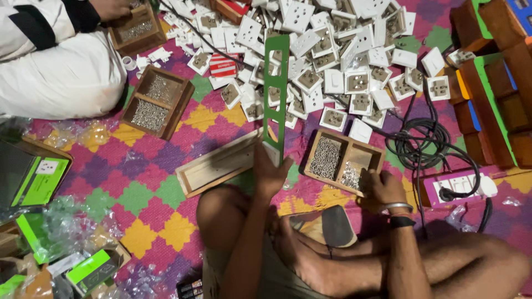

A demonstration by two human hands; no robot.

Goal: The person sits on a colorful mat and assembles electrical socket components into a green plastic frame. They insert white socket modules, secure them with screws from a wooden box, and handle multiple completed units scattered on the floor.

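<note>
My left hand (269, 171) grips the near end of a long green plate with several rectangular cut-outs (275, 88), held upright over the mat. My right hand (383, 185) reaches into a wooden two-compartment box (376, 152), fingers pinched at the pile of small silver screws (350, 176) in its right compartment. A heap of white electrical sockets (332, 55) lies beyond the plate. My crossed legs are at the bottom of the view.
An empty wooden tray (216, 166) lies left of my left hand. Another screw box (158, 102) sits further left, near a person in white (61, 66). Black cable (426, 138), a white power strip (460, 185), orange-green stacked crates (493, 83), green cartons (39, 180).
</note>
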